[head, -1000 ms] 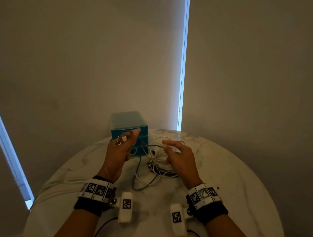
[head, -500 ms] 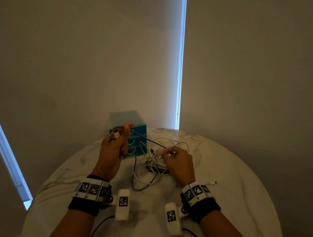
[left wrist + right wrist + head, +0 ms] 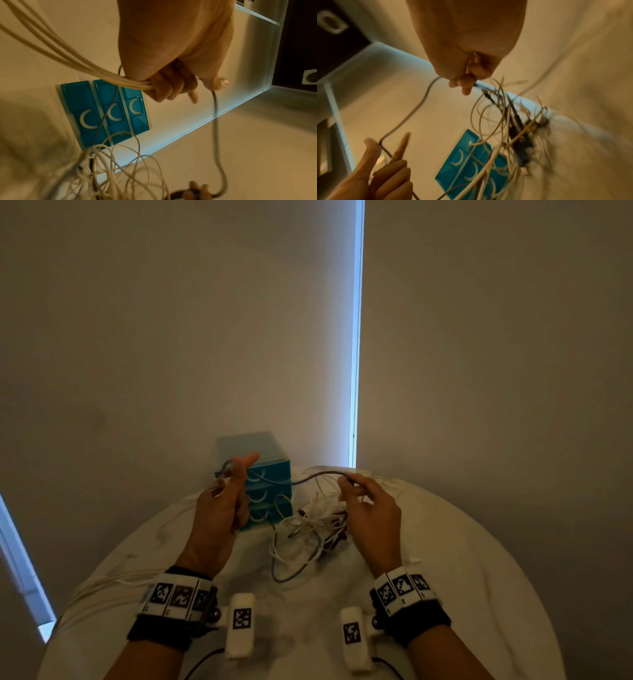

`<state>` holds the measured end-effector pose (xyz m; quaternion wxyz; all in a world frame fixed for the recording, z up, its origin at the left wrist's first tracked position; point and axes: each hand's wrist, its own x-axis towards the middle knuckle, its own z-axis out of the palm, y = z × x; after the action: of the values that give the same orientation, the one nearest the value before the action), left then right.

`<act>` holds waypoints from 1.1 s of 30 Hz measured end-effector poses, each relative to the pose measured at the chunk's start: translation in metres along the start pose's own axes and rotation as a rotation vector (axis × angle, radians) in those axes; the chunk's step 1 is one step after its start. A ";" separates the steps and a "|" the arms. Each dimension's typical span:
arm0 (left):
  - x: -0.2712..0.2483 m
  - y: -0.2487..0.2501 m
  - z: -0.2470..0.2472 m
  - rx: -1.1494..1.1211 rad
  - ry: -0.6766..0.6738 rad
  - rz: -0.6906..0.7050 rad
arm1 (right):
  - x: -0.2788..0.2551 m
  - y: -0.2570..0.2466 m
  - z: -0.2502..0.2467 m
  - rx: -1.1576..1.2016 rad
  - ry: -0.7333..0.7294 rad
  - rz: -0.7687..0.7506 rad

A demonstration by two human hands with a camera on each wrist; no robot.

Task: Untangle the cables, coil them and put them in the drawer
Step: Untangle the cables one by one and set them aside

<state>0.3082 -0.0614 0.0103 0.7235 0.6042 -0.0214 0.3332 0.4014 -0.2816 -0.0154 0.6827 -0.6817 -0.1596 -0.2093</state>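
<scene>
Above the desk [image 3: 479, 594], centre frame: dark cable [image 3: 301, 479] stretched between left hand [image 3: 219, 508], also gripping white cords, and right hand [image 3: 371, 508], pinched in both grips. Tangle [image 3: 308, 529] beside closed drawers [image 3: 270, 491]; pulling harder likely tightens knots.

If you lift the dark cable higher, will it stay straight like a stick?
Probably not. The dark cable already sags between the left hand and right hand, so it looks floppy. It runs into the cable tangle, so it would likely drag other loops along.
</scene>
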 end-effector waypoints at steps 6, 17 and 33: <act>-0.007 -0.001 0.010 0.188 -0.182 -0.109 | -0.008 -0.012 0.003 0.100 -0.152 -0.035; 0.003 -0.007 -0.018 0.605 0.044 -0.136 | -0.002 -0.008 0.004 0.199 0.131 -0.020; -0.007 0.015 0.005 0.450 0.092 0.144 | -0.034 -0.010 0.036 -0.161 -0.584 -0.112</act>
<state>0.2973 -0.0679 0.0214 0.5453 0.7312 0.0431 0.4076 0.3696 -0.2433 -0.0230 0.5392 -0.7551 -0.3691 -0.0538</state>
